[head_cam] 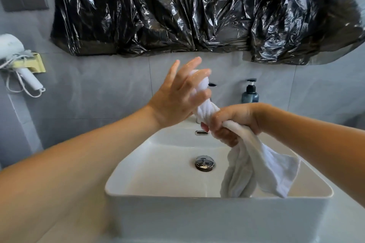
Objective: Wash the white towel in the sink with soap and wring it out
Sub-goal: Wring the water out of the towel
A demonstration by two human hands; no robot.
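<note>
The white towel [207,110] is held above the sink [177,193], twisted into a tight rope at the centre of the frame, its loose tail hanging into the basin at lower right. The right hand [231,122] has its fingers curled tight round the lower end of the twist. The left hand [181,94] presses the upper end with fingers spread and nearly straight. Wet cloth looks soft, heavy and a little slick; it is best gripped at both ends of the twist. A soap bottle [250,92] stands by the grey wall. Black plastic sheeting [197,10] hangs across the top; a hair dryer [17,55] sits at left.
</note>
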